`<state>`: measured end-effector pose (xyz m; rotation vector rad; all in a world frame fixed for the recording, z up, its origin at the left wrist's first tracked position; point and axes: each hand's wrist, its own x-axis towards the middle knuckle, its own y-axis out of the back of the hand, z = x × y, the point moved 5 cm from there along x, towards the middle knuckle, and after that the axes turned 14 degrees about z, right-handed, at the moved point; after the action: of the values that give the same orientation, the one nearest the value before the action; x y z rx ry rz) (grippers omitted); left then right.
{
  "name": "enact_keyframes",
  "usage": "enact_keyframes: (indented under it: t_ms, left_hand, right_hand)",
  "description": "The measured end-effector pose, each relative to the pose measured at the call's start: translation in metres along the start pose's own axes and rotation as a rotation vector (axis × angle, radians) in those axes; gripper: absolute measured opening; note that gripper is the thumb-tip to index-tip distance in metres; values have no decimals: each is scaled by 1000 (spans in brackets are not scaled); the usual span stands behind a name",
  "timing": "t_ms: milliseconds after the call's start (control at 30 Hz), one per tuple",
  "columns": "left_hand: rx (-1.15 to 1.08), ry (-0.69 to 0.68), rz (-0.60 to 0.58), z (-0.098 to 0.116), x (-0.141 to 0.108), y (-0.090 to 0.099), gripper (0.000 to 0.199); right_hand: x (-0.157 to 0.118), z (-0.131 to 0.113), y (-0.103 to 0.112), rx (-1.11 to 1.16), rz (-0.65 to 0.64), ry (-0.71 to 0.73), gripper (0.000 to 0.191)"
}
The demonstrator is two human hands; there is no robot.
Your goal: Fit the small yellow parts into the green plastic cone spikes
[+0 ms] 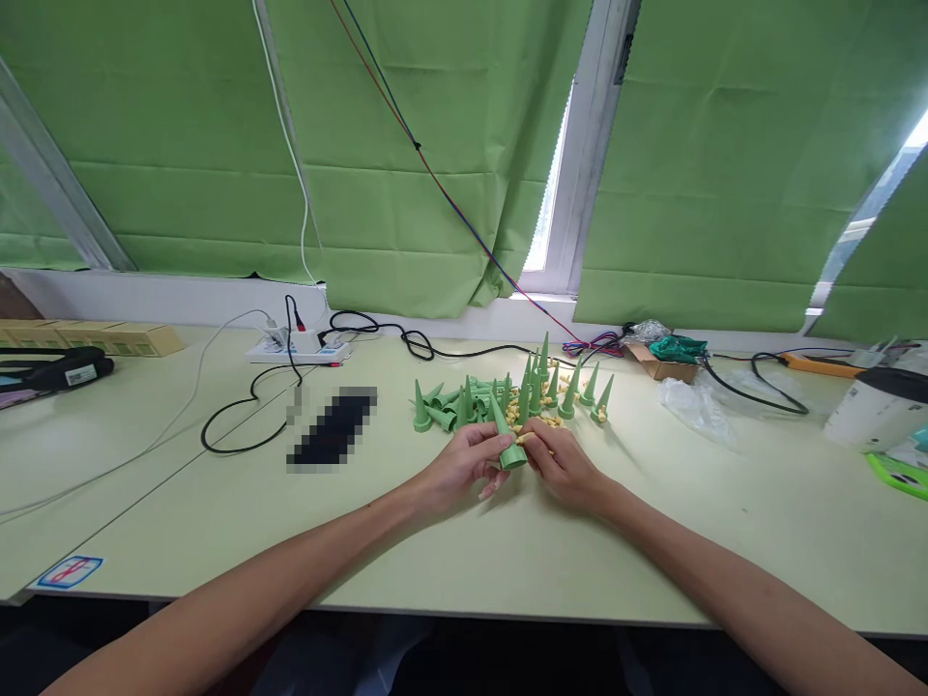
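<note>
My left hand (468, 466) grips a green plastic cone (511, 454), its wide hollow end tipped toward me and its point leaning up and away. Pinched in the fingers of my right hand (562, 464) is a small pale yellow piece (523, 439), right beside the cone's base; whether the two touch I cannot tell. Just beyond my hands lies a pile of green cones (475, 398), many on their sides. Several others stand upright to the right, one of them a tall cone (568, 394). Small yellow pieces (558, 421) are scattered among them.
A pixelated dark object (333, 427) lies to the left, near a black cable (210, 435) and a white power strip (297, 346). At right are a plastic bag (692, 406), a small cardboard box (652, 363), a white cup (874, 411) and a green phone (899, 474).
</note>
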<state>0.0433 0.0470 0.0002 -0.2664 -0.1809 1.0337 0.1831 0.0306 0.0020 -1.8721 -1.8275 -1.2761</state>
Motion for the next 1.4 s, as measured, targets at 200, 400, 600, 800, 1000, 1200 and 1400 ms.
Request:
enact_keyframes:
  t_ms: [200,400,600,800,1000,1200,1400]
  left_hand:
    - [196,-68,23,4,-2,1,34]
    - [343,-141,69,5,-1,3,40]
    - [432,-225,39,6,-2,2,42]
    - [543,-282,93,2,-3,3,30]
    - [664,-496,149,10,-6,-1,23]
    - [666,-473,143,9,-7,-1,21]
    - [629,-427,193,12,-8,-2,22]
  right_hand:
    - [1,1,0,-28,-30,-30,36]
    - [2,2,-1,-77,-51,-46,37]
    - [4,0,-1,-68,-32,-61,42]
    - [5,-3,-1,-19,-24,-105,48]
    - [5,1,-2,-25,-12,-164,52]
    - [5,4,-2,-11,34,-181,49]
    - [5,3,-2,-2,76,-176,51]
